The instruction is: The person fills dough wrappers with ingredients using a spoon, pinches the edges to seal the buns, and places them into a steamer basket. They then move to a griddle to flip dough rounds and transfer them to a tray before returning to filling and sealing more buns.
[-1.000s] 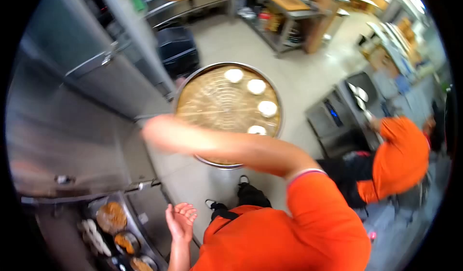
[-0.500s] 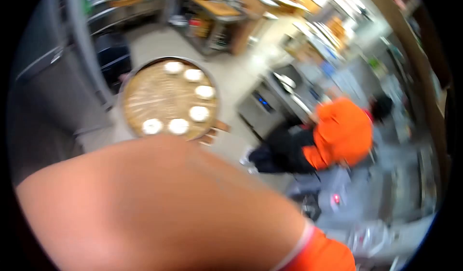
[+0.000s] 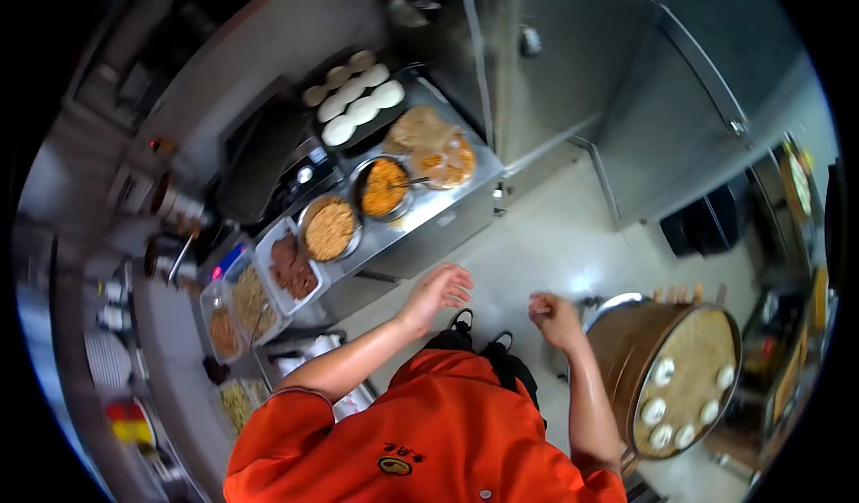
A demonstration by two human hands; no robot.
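Note:
My left hand [image 3: 437,295] hangs in the air in front of my body, fingers apart and slightly bent, holding nothing. It is nearest the counter edge with the filling bowls. My right hand [image 3: 557,320] is raised beside it, its fingers curled in, and nothing shows in them. To its right stands a tall round steamer [image 3: 617,346]; several white buns [image 3: 663,371] sit spaced out on its top layer. On the counter are a bowl of orange shredded filling [image 3: 385,187], a bowl of pale tan filling [image 3: 329,228] and a tub of dark brown filling [image 3: 291,268].
White dough pieces [image 3: 362,109] lie in a black tray behind the bowls, beside a bag of orange food [image 3: 445,165]. Steel cabinet doors [image 3: 591,73] rise ahead. A black bin [image 3: 707,218] stands on the tiled floor [image 3: 564,212]. Stacked plates [image 3: 108,360] are at far left.
My view has swung from the wider kitchen to the filling counter. The forearm that filled the foreground is gone; both my hands now show, and the steamer appears at my right.

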